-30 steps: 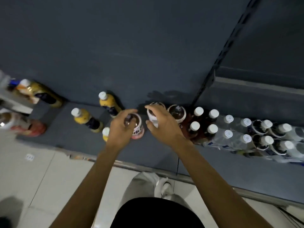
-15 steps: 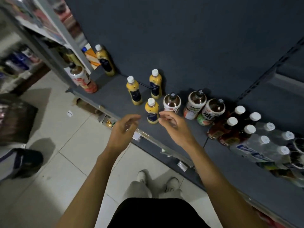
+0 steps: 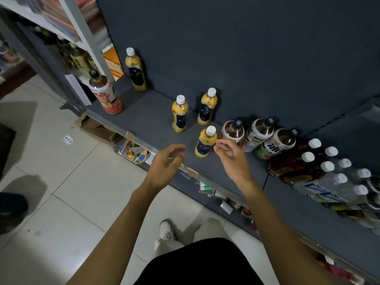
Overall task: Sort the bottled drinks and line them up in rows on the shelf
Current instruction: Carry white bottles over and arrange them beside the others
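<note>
both hands [image 3: 202, 159] loose, empty. grab front yellow bottle [image 3: 205, 143] by its body, slide it into row on shelf [image 3: 148, 118].

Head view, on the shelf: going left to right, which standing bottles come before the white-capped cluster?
Red-label tea bottle → far yellow bottle → yellow bottle → yellow bottle by the back wall, front yellow bottle about level with it → three black-capped tea bottles.

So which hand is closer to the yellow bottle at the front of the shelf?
The right hand. Its fingertips are just beside the front yellow bottle, on its right side, not gripping it. The left hand hangs further off to the bottle's left, over the shelf edge.
</note>
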Tool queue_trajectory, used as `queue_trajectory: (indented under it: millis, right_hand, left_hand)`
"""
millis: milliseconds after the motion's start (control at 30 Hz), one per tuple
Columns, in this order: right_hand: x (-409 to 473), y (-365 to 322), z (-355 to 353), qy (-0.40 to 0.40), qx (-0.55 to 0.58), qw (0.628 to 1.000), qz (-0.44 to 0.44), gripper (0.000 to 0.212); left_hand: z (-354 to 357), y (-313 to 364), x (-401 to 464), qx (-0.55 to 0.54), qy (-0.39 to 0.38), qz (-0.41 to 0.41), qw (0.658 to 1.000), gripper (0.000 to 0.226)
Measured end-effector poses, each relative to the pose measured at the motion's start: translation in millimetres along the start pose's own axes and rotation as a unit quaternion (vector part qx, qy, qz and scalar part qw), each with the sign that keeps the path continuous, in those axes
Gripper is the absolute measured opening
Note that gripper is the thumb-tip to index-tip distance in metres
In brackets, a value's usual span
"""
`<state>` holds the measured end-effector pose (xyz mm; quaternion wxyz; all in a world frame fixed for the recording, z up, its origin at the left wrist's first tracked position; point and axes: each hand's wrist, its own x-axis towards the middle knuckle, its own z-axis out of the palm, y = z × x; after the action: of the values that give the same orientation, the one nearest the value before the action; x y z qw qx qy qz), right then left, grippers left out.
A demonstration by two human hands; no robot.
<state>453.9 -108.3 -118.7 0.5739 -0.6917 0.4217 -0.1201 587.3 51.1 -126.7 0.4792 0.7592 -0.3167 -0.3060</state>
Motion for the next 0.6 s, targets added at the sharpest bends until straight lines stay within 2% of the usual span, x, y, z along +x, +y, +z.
queue_trajectory:
  millis: [167,400,600]
  right_hand:
    - [27,8,-4,0.05,-0.01,0.997,0.059,0.028]
    - [89,36,-18,0.21,-0.015,0.974,0.089,0.046]
    - [132,55,-10,0.187,-0.03,0.975,0.112,0.072]
  left_hand:
    - [-4,3,40,-0.014,-0.042,0.007,0.999,0.027]
    - [20,1,107,-0.008,-0.07,0.0,0.997,0.031]
    - [36,0,154,0.024,-0.082,-0.022,0.996,0.031]
